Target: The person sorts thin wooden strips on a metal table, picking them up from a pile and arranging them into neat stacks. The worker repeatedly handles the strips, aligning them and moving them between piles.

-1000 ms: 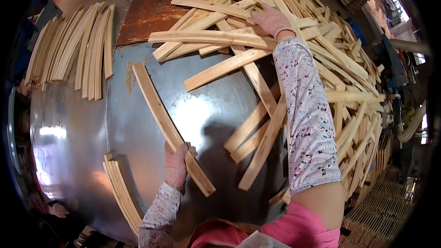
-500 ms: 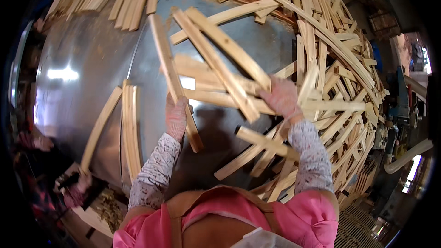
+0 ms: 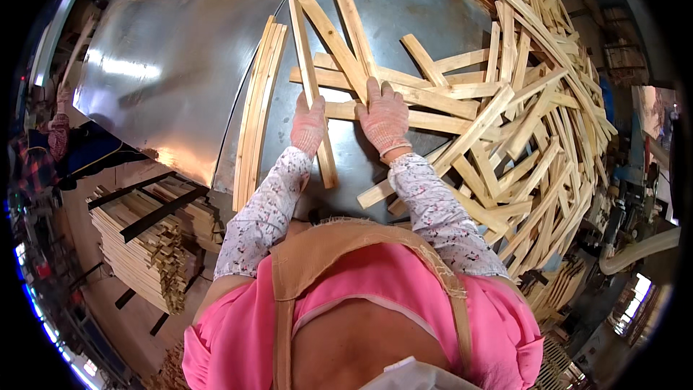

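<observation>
My left hand (image 3: pixel 309 128), in a pale knit glove, is closed around a narrow wooden slat (image 3: pixel 306 58) slanting over the metal table (image 3: pixel 274 126). Just to its right, my right hand (image 3: pixel 385 117), gloved alike, grips the near end of a wooden slat (image 3: pixel 354 29). Another slat (image 3: pixel 328 36) slopes down to the same hand; whether the fingers hold it too I cannot tell. Under and behind both hands, loose slats (image 3: pixel 433 121) lie crosswise. Left of my left hand, a small row of slats (image 3: pixel 260 115) lies side by side.
A large jumbled heap of slats (image 3: pixel 534 123) covers the table's right side. Below the left edge stands a stack of slats (image 3: pixel 137 245) with dark bars. At the far left is another person (image 3: pixel 54 130) with an arm raised beside a slat. Machinery (image 3: pixel 628 202) stands at right.
My right hand has come left, nearer my left hand, and the slats there have shifted. The view has turned. The person at left has moved away from the table with a slat.
</observation>
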### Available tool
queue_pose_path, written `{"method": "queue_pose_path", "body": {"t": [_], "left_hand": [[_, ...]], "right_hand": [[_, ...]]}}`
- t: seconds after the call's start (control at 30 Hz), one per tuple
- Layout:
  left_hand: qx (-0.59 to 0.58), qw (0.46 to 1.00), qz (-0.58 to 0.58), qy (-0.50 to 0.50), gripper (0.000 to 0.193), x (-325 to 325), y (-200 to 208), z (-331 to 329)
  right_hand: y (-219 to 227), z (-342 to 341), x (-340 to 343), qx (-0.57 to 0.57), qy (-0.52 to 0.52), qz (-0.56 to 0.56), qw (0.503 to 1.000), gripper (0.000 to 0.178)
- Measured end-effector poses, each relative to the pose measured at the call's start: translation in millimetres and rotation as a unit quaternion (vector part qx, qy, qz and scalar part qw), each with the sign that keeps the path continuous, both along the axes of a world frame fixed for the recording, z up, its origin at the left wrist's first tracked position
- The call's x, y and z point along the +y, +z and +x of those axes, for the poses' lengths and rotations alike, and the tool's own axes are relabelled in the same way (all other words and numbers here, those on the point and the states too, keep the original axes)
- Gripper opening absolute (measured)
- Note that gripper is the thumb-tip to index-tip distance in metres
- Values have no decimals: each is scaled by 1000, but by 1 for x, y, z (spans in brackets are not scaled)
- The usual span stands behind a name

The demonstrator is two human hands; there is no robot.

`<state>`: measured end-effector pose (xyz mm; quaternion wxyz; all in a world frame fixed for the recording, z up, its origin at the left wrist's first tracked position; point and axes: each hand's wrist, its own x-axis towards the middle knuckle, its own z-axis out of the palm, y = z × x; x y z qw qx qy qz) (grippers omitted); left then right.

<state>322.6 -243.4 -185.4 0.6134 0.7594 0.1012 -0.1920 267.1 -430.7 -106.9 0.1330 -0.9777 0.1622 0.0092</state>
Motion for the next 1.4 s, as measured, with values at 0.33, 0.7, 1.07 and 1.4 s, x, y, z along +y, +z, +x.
{"method": "queue_pose_path", "body": {"t": [0.33,0.7,1.07,1.4], "left_hand": [[-68,965,182,-179,82,1,43,-27],[-131,810,520,-239,81,60,78,-100],[-353,848,371,-133,90,140,126,-73],[-146,855,475,-147,85,215,115,19]], "right_hand": [[-2,-58,83,130,-60,329,933,76],[4,-30,-102,100,183,-179,961,51],[89,12,-142,25,346,-281,895,27],[76,-36,-53,-33,315,-6,949,75]]}}
